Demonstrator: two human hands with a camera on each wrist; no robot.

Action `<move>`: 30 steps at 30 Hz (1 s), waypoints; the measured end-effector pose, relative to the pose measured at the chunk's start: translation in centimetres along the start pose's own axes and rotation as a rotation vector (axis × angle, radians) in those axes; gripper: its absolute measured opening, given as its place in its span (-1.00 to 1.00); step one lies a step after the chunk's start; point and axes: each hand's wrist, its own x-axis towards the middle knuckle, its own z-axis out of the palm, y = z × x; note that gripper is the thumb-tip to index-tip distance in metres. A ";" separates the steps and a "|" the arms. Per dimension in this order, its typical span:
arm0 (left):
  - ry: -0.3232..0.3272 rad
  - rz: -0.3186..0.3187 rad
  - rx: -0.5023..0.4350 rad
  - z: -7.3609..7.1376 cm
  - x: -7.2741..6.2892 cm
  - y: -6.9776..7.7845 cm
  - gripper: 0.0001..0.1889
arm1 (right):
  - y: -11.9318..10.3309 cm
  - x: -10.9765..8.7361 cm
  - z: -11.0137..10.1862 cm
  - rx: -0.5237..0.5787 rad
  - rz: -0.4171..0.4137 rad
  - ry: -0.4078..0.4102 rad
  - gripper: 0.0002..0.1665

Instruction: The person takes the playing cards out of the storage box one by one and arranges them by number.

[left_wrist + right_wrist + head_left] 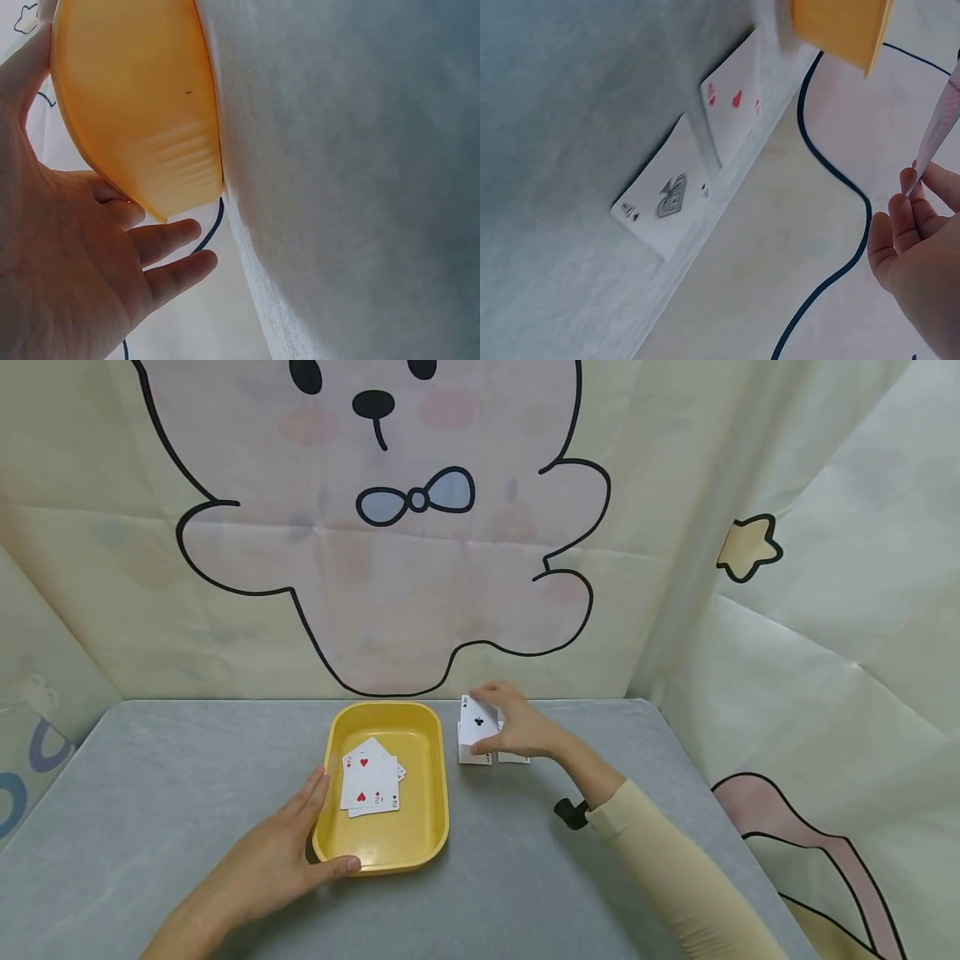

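Note:
A yellow tray (381,856) stands left of centre on the table, with several overlapping playing cards inside, a two of hearts (363,783) uppermost. My left hand (281,839) holds it at the left side, thumb over the near rim and fingers along the outer wall. In the left wrist view the outer fingers stretch out past the tray's wall (150,112). My right hand (517,727) pinches an ace of clubs (477,720) by thumb and fingers above the table. Beneath lie an ace of hearts (735,101) and an ace of spades (667,195), face up.
A grey cloth (187,777) covers the table. Behind it hangs a curtain (420,593) printed with a cartoon bear, and more printed fabric (810,677) hangs at the right. A small black device (572,814) is at the right wrist.

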 end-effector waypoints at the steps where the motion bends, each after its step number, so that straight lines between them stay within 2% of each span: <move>1: 0.000 0.000 0.000 0.0 0.0 0.0 0.32 | 0.3 -0.1 -0.1 -0.003 0.003 0.002 0.04; 10: 0.017 0.009 0.002 -0.1 -0.1 0.0 0.30 | 2.3 -1.1 -1.2 -0.045 0.042 0.021 0.09; 23: 0.016 0.004 0.001 -0.1 -0.2 0.1 0.29 | 5.8 -2.3 -2.5 -0.044 0.027 0.047 0.08; 30: 0.011 0.000 0.004 0.0 -0.1 0.0 0.30 | 7.6 -2.5 -2.7 -0.089 0.029 0.043 0.06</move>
